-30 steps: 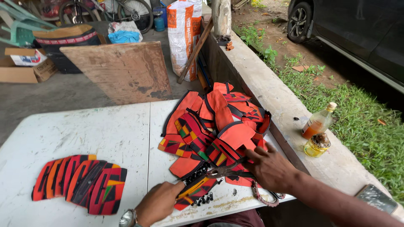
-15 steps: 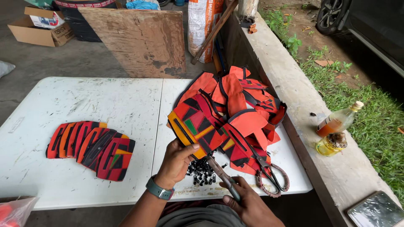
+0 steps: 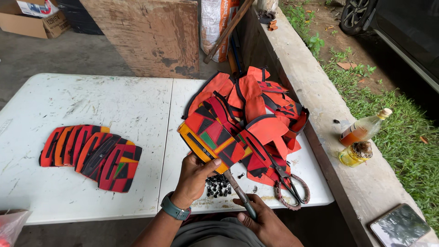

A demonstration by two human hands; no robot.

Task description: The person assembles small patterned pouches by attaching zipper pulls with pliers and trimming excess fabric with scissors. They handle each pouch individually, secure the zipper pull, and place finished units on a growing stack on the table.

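- White worktop [image 3: 91, 110] stands beside a concrete ledge [image 3: 315, 100] and grass.
- Our left hand [image 3: 194, 176] is closed on a patterned patch [image 3: 210, 142], raised at the pile [image 3: 249, 114].
- Our right hand [image 3: 265, 222] is closed on a tool [image 3: 240, 194] over black studs [image 3: 218, 185].
- Scissors [image 3: 288, 183] lie beside the pile; sorted patches [image 3: 91, 155] lie left.

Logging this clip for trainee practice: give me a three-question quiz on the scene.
1. True or false: the left hand holds a patterned piece.
2. What lies on the table right of the black studs? A) scissors B) bottle C) phone
3. What does the right hand grip?

Key: 1 true. 2 A, the scissors. 3 A slim tool, its tip near the piece.
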